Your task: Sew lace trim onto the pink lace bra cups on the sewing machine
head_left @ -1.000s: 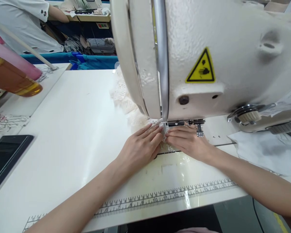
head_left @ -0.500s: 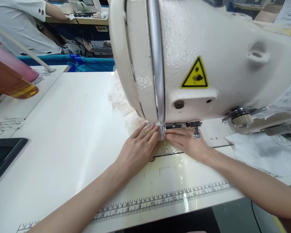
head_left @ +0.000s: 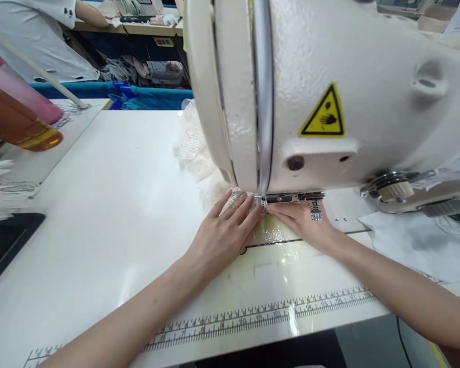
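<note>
My left hand [head_left: 230, 222] lies flat on the work surface with its fingers spread. Its fingertips press on cream lace fabric [head_left: 193, 145], which bunches up to the left of and behind the sewing machine [head_left: 302, 76]. From the other side my right hand [head_left: 306, 222] reaches in, fingers stretched out and tips touching the edge of a narrow white lace strip [head_left: 263, 203] under the presser area. A metal guide attachment [head_left: 287, 198] covers part of that hand. The machine head hides the needle tip.
A printed ruler [head_left: 249, 319] runs along the table's front edge. At left are a dark phone [head_left: 11, 245], a bottle of amber liquid [head_left: 23, 120] and a pink bottle [head_left: 26, 92]. White cloth [head_left: 417, 245] lies at right. Another person [head_left: 42, 41] sits beyond.
The lace strip has moved away from me under the machine, so less of it shows between my hands. My left fingers have shifted slightly right. The view has turned slightly left.
</note>
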{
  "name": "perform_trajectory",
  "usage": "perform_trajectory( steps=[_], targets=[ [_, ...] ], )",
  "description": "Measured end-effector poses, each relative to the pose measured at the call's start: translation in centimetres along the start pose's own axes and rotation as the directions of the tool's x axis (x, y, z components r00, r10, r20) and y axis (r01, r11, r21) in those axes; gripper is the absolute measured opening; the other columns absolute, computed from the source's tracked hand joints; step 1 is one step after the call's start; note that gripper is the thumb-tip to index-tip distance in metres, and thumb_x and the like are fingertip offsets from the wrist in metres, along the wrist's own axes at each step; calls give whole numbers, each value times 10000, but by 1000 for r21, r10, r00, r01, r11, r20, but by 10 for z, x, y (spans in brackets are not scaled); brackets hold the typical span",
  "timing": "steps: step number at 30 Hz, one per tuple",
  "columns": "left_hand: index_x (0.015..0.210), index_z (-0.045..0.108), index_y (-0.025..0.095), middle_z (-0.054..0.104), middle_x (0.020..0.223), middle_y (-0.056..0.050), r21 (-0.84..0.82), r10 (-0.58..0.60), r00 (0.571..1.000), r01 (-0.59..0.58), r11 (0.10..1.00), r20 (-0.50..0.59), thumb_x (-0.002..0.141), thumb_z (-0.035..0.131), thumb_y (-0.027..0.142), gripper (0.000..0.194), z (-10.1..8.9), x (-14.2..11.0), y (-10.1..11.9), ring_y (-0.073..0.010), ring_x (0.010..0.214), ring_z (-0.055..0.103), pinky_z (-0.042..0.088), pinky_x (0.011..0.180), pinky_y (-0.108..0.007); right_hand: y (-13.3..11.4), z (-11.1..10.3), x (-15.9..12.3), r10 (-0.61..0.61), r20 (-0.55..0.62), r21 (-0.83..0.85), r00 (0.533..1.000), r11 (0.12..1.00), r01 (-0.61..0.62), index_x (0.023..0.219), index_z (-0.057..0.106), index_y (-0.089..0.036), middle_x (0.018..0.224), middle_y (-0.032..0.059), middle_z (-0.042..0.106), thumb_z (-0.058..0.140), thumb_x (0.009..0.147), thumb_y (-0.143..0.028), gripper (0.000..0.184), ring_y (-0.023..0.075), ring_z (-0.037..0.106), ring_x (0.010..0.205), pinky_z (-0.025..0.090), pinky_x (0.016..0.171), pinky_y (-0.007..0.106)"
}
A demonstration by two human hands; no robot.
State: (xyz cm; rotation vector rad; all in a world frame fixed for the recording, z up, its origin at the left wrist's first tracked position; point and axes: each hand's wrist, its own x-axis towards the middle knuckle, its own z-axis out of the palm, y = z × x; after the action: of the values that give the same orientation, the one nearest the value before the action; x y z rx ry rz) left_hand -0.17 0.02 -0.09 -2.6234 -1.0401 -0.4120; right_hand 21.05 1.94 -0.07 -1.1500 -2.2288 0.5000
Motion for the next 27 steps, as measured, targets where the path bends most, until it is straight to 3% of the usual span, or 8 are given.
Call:
perform_trajectory(
  steps=[6, 11, 17, 23, 27],
  targets=[
    [1270, 560, 118, 603, 1281, -105, -19, 45, 998, -46, 999, -34, 949, 450, 183, 345, 0, 0, -2, -279, 1120, 618, 408, 1059, -522, 9, 5, -1, -2, 3, -97, 1000, 995, 3, 1110, 669, -368, 990, -22, 709, 416, 970, -292, 298, 169, 636, 1016, 526, 818, 336],
    [1247, 586, 143, 623, 1255, -96, -47, 7, 1000, -8, 999, -31, 946, 455, 195, 332, 0, 3, -2, -280, 1131, 612, 411, 1060, -529, 14, 9, -3, 26, 16, -110, 1000, 994, -24, 1252, 590, -324, 1064, -1, 698, 421, 971, -320, 327, 176, 639, 1006, 528, 785, 328],
    [1244, 585, 137, 619, 1262, -100, -27, -9, 1000, 8, 1000, -19, 948, 459, 203, 328, -1, 4, -1, -289, 1177, 579, 389, 1076, -547, 15, 11, -5, 17, -28, -175, 999, 984, -22, 1180, 637, -323, 1058, 10, 697, 445, 963, -337, 290, 192, 636, 987, 528, 782, 341],
    [1201, 593, 54, 609, 1270, -129, 70, 138, 990, -135, 988, -39, 911, 395, 25, 353, -3, 2, 2, -239, 1131, 610, 496, 995, -387, 13, 7, -11, -68, 10, -331, 998, 941, 67, 1108, 675, -309, 1023, 31, 715, 467, 957, -369, 264, 202, 640, 925, 485, 858, 389],
    [1245, 558, 47, 602, 1271, -152, 26, 81, 997, -81, 996, -1, 907, 389, 45, 378, -1, 0, 2, -265, 1179, 580, 467, 1032, -422, 9, 4, -13, -119, -12, -328, 993, 939, 109, 1115, 675, -307, 1046, 25, 712, 480, 948, -416, 279, 201, 648, 923, 452, 930, 434]
  ],
)
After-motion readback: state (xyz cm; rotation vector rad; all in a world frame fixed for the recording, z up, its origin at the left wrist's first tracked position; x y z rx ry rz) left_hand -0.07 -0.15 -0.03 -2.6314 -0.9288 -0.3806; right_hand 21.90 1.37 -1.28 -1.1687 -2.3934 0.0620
